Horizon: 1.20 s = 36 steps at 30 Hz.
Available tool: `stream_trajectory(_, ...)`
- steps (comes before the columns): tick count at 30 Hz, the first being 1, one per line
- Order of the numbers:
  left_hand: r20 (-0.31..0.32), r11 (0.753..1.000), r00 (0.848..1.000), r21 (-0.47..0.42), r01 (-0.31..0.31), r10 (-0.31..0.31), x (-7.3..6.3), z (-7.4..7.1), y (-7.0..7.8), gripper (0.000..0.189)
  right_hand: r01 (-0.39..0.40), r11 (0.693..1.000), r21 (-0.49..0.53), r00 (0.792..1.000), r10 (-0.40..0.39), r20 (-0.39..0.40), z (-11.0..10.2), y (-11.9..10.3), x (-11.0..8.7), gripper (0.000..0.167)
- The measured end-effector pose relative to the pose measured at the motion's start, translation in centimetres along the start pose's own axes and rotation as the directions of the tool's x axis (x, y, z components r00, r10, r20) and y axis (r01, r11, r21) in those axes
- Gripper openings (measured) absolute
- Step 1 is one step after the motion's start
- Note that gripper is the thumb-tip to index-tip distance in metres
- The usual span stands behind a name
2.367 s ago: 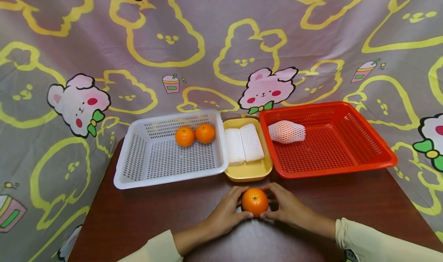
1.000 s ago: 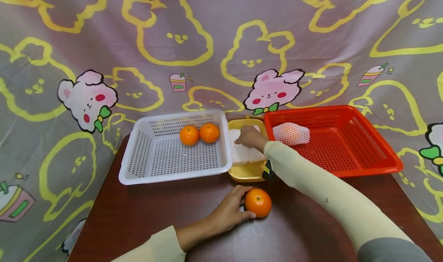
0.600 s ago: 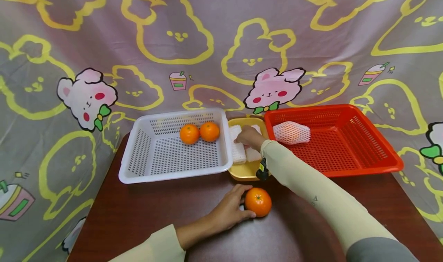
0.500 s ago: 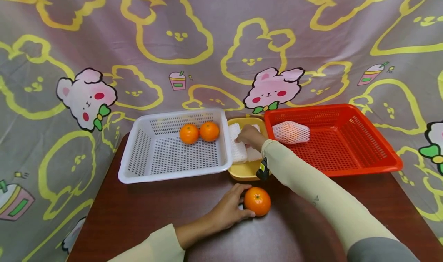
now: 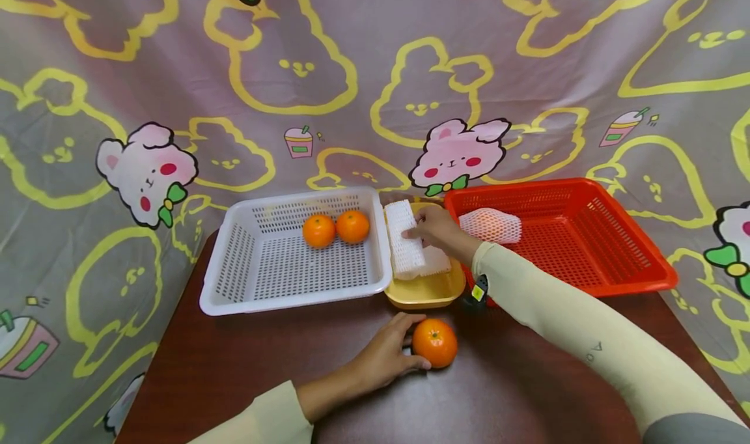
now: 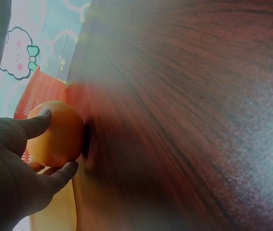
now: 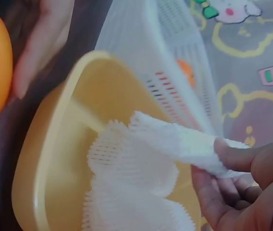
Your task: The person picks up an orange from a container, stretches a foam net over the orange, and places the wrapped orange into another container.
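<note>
On the tabletop, my left hand (image 5: 381,356) holds an orange (image 5: 435,344) from its left side, thumb in front and fingers behind. The left wrist view also shows thumb and fingertips against the orange (image 6: 59,132). My right hand (image 5: 439,228) is over the yellow tray (image 5: 424,295) and pinches a white foam net sleeve (image 5: 405,239). In the right wrist view that sleeve (image 7: 175,139) is flat and tilted up, gripped at one end between thumb and fingers. More foam net sleeves (image 7: 131,192) lie beneath it in the tray.
A white basket (image 5: 293,301) with two oranges (image 5: 353,227) stands left of the tray. To the right is a red basket (image 5: 586,288) holding one fruit in a foam net (image 5: 491,226). A patterned cloth (image 5: 328,53) hangs behind the brown table (image 5: 246,366).
My right hand left the orange, reached into the yellow tray and now raises a foam net sleeve from the pile. My left hand has stayed at the orange.
</note>
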<state>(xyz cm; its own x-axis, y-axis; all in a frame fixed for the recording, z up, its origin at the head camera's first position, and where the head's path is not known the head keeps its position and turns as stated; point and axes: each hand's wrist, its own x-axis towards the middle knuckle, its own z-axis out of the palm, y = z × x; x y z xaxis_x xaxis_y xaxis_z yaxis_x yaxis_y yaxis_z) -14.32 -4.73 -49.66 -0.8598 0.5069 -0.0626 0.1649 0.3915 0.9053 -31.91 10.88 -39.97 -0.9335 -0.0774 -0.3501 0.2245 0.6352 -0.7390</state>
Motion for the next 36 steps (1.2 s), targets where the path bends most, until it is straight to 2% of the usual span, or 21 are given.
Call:
stream_trajectory(3,0.003,1.0,1.0,-0.003,-0.001,0.001,-0.1,0.0,0.0,0.078,0.016,0.997,0.069,1.0,-0.017,0.007,-0.9,0.0,-0.9,0.04)
stream_trajectory(9,-0.002,1.0,1.0,-0.008,0.002,-0.002,-0.1,0.0,-0.1,0.079,0.119,0.97,0.211,0.993,-0.121,-0.001,-2.4,0.5,-2.6,0.038)
stream_trajectory(12,-0.002,1.0,1.0,-0.01,0.005,-0.005,-0.2,-0.1,-0.1,0.079,0.152,0.964,0.217,0.988,-0.155,-0.004,-3.0,0.8,-3.6,0.038)
stream_trajectory(16,-0.003,1.0,1.0,-0.007,0.002,-0.002,-0.1,0.0,-0.2,0.078,0.194,0.966,0.17,0.98,-0.199,0.011,-3.5,1.8,-5.8,0.038)
stream_trajectory(22,0.0,1.0,1.0,0.019,-0.006,0.006,0.0,-0.1,-0.5,0.077,0.304,0.94,0.153,0.949,-0.313,0.038,-3.4,4.9,-9.5,0.033)
stream_trajectory(24,-0.002,0.999,1.0,0.048,-0.021,0.021,0.1,-0.2,-0.5,0.076,0.321,0.932,0.166,0.941,-0.334,0.054,-3.5,5.9,-10.5,0.033)
stream_trajectory(28,-0.015,0.992,0.998,0.114,-0.057,0.059,0.1,-0.4,-0.2,0.075,0.324,0.928,0.185,0.938,-0.341,0.065,-3.5,7.3,-12.3,0.035)
stream_trajectory(31,-0.053,0.98,0.993,0.176,-0.093,0.103,-0.5,-0.5,0.5,0.065,0.355,0.916,0.185,0.928,-0.369,0.049,-3.5,8.0,-13.4,0.034)
stream_trajectory(33,-0.092,0.961,0.984,0.244,-0.128,0.154,-1.1,-0.6,1.2,0.057,0.376,0.904,0.203,0.919,-0.391,0.041,-3.4,8.2,-14.1,0.033)
stream_trajectory(36,-0.145,0.912,0.953,0.357,-0.2,0.265,-1.8,-0.8,2.5,0.051,0.405,0.882,0.241,0.906,-0.423,0.025,-3.1,8.4,-15.0,0.032)
